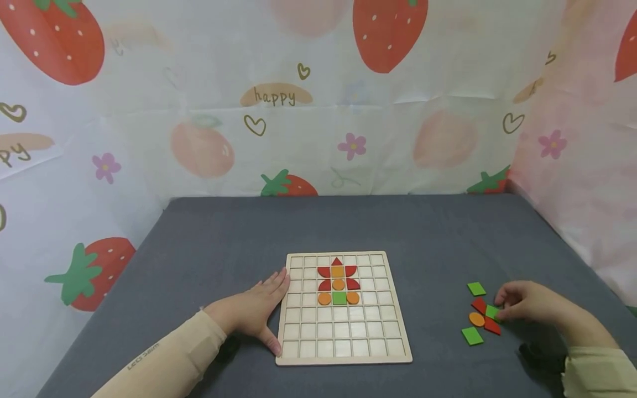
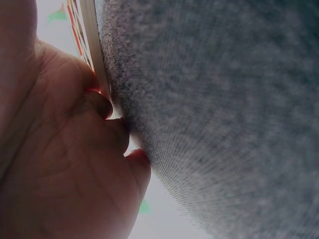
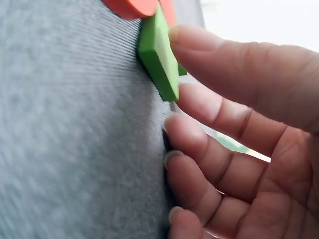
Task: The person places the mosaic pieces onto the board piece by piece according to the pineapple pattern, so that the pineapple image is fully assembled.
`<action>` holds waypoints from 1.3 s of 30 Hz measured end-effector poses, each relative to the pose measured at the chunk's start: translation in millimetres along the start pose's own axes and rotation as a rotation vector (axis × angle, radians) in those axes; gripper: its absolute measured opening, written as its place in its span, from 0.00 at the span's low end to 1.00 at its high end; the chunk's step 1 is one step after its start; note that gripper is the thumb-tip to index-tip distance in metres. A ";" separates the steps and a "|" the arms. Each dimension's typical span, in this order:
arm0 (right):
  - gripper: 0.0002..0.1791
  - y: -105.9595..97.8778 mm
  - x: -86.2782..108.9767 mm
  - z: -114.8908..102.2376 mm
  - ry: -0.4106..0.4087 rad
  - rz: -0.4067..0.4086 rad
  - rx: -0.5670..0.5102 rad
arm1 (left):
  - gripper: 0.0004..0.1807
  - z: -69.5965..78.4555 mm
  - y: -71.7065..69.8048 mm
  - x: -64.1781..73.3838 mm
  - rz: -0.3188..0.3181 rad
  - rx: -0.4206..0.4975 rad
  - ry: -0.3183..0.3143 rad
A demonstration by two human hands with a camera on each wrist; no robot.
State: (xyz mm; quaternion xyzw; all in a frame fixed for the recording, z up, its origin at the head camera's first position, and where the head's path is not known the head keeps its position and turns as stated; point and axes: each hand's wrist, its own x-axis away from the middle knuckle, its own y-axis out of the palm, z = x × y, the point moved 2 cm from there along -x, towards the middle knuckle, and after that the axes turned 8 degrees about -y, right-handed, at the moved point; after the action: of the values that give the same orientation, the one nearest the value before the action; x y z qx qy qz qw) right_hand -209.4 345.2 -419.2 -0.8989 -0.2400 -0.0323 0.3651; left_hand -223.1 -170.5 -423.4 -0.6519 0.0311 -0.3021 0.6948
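Observation:
A pale wooden grid board (image 1: 320, 347) lies on the grey table. Red, orange and green tiles form a figure in its upper middle squares, with an orange square (image 1: 338, 271) near the top and a green square (image 1: 339, 298) at the bottom. My left hand (image 1: 254, 309) rests against the board's left edge, thumb and fingers spread. On the right, my right hand (image 1: 532, 303) pinches a green square tile (image 3: 160, 55) between thumb and index finger, low over the table. Its other fingers curl loosely at the cloth in the right wrist view.
Around the right hand lie loose tiles: one green square (image 1: 476, 289) behind, another green square (image 1: 472, 336) in front, an orange circle (image 1: 476, 319) and red pieces (image 1: 492, 326). A strawberry-printed cloth (image 1: 378, 121) hangs behind and beside the table.

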 end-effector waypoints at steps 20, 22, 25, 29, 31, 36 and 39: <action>0.14 4.6 -3.0 -8.6 -0.009 -0.033 0.012 | 0.78 0.2 0.5 0.9 0.006 -0.002 -0.006; 0.14 4.5 -2.8 -9.2 -0.016 -0.028 0.013 | 0.78 -0.2 0.7 0.8 0.007 0.001 0.000; 0.13 4.3 -2.8 -10.7 -0.031 -0.020 0.021 | 0.78 -1.0 1.4 0.3 0.007 0.006 0.005; 0.10 0.6 -4.4 -14.9 -0.010 0.013 0.061 | 0.78 -2.4 2.6 -0.4 0.007 0.008 0.006; 0.10 -2.3 -5.5 -18.2 0.021 0.037 0.093 | 0.78 -2.6 2.7 -0.5 0.006 0.010 0.007; 0.09 -6.3 -10.8 -30.3 0.035 0.096 0.171 | 0.78 -1.4 1.8 0.4 0.004 0.014 0.006; 0.06 -3.4 -17.7 -39.8 -0.014 0.124 0.197 | 0.78 -0.7 1.6 0.8 0.006 0.009 -0.002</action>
State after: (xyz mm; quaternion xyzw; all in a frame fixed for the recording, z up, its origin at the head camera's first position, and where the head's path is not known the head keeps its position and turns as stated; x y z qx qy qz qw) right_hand -222.0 313.4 -392.0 -0.8720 -0.1886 0.0202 0.4512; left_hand -222.1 -171.6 -424.7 -0.6491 0.0309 -0.2996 0.6986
